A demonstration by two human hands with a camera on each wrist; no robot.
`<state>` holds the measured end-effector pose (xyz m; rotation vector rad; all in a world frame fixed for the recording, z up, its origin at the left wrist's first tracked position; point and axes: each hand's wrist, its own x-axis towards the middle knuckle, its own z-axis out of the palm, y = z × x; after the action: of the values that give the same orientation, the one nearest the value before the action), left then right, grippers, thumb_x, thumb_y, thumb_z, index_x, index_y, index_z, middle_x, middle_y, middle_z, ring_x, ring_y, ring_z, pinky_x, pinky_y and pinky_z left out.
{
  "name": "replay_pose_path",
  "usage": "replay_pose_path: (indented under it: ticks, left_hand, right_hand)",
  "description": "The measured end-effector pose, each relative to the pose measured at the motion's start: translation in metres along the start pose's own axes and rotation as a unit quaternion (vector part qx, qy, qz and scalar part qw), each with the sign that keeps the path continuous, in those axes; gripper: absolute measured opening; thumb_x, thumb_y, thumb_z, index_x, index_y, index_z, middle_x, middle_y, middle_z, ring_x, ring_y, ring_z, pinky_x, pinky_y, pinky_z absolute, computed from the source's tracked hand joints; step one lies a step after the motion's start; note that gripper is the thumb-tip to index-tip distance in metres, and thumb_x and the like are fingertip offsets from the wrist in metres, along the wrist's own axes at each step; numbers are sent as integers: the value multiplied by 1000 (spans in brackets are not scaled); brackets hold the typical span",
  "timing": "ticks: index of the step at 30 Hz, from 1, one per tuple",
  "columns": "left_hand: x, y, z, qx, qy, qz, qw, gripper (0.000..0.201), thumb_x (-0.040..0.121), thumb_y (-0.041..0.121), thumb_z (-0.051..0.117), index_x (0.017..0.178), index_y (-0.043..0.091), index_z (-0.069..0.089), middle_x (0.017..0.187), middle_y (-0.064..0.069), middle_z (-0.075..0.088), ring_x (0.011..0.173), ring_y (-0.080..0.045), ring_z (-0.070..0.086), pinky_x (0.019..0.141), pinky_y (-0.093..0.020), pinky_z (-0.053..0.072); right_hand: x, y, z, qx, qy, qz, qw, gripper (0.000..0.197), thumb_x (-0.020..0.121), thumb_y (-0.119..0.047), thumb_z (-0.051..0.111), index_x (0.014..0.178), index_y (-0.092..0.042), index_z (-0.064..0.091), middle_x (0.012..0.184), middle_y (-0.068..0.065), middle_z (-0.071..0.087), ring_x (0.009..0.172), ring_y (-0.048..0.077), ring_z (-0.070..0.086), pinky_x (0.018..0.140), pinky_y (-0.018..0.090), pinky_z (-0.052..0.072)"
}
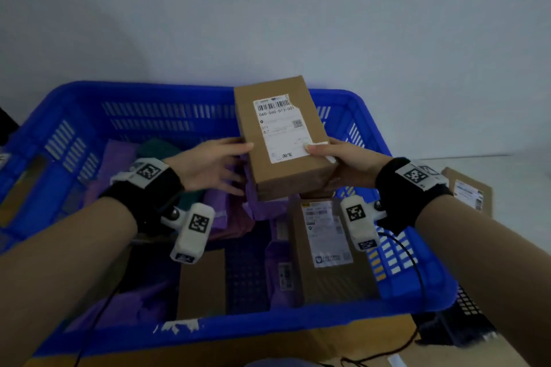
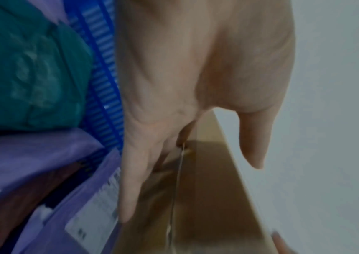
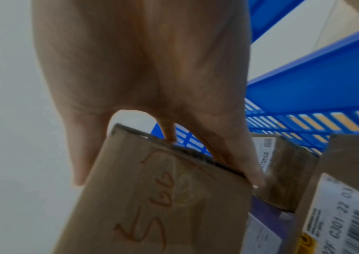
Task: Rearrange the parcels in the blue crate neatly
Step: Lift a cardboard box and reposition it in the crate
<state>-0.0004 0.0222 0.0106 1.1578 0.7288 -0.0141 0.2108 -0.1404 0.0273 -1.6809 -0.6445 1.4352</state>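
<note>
Head view: you hold a brown box (image 1: 280, 140) up over the far middle of the blue crate (image 1: 74, 107). Your right hand (image 1: 343, 164) grips its right edge, thumb on the label; your left hand (image 1: 208, 167) touches the left edge, fingers spread. Step: placing. Next, find a flat gap among the purple bags (image 1: 235, 217).

Left wrist view: fingers (image 2: 130, 180) straight along the cardboard.

Right wrist view: only here, handwriting on the box's underside.
</note>
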Motion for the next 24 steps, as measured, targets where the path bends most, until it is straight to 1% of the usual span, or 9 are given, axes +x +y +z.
replay_pose_path:
  ticks: [1, 4, 5, 7, 8, 11, 14, 19, 24]
  left_hand:
    - [7, -4, 8, 2, -14, 0, 1000, 63, 76, 28, 72, 133, 32, 47, 135, -13, 56, 104, -39, 62, 92, -60, 48]
    - [24, -10, 29, 12, -24, 19, 999, 59, 87, 16, 63, 133, 44, 38, 124, -1, 61, 108, -36, 62, 90, -56, 50]
    - [29, -11, 34, 14, -28, 25, 999, 61, 88, 13, 61, 132, 47, 36, 122, 1, 62, 108, -32, 63, 88, -54, 52]
    - [39, -14, 41, 9, -40, 31, 999, 66, 88, 10, 61, 136, 47, 34, 126, -1, 61, 112, -29, 61, 87, -53, 53]
    - [44, -16, 43, 7, -46, 32, 998, 66, 88, 9, 61, 136, 46, 35, 128, -3, 61, 114, -30, 61, 87, -53, 53]
    - [56, -22, 50, 18, -51, 23, 998, 52, 89, 13, 61, 130, 43, 45, 129, -7, 61, 117, -34, 59, 93, -56, 49]
    - [65, -28, 58, 45, -31, 10, 998, 50, 89, 24, 62, 134, 41, 45, 130, -5, 60, 113, -36, 61, 95, -54, 49]
    - [75, -32, 64, 68, 1, 8, 998, 62, 87, 31, 64, 142, 38, 37, 129, -9, 60, 101, -33, 65, 84, -42, 56]
    - [79, -29, 65, 39, -6, 2, 999, 56, 91, 28, 60, 142, 37, 38, 132, -3, 58, 95, -24, 65, 71, -31, 58]
  right_hand:
    - [-3, 2, -3, 13, 11, 1, 1000, 42, 90, -27, 60, 131, -22, 49, 121, 2, 64, 101, 24, 63, 77, 39, 57]
    - [-12, 10, -12, 12, 73, -6, 997, 40, 90, -15, 60, 129, -20, 51, 109, 0, 68, 81, 14, 69, 59, 29, 57]
    - [-15, 13, -15, 6, 97, -9, 995, 43, 89, -13, 62, 130, -19, 51, 109, 0, 69, 81, 14, 70, 61, 29, 58]
    - [-17, 20, -20, 6, 128, -11, 992, 51, 87, -9, 65, 134, -18, 47, 118, 1, 66, 96, 18, 68, 77, 35, 59]
    - [-18, 22, -21, 11, 140, -12, 990, 54, 86, -7, 65, 135, -18, 45, 123, 2, 64, 101, 20, 66, 80, 36, 59]
    - [-17, 25, -19, 10, 191, -17, 981, 58, 88, -5, 62, 139, -17, 37, 127, 5, 60, 100, 22, 64, 75, 36, 58]
    - [-11, 29, -15, -31, 240, -11, 970, 60, 90, -9, 60, 141, -17, 29, 132, 7, 55, 108, 25, 59, 81, 37, 54]
    - [-3, 32, -16, -97, 268, 1, 959, 57, 94, -14, 53, 144, -14, 25, 139, 9, 48, 121, 26, 52, 97, 38, 48]
    - [4, 28, -15, -179, 268, -17, 947, 66, 96, -20, 50, 151, -17, 12, 147, 7, 39, 128, 26, 47, 107, 44, 43]
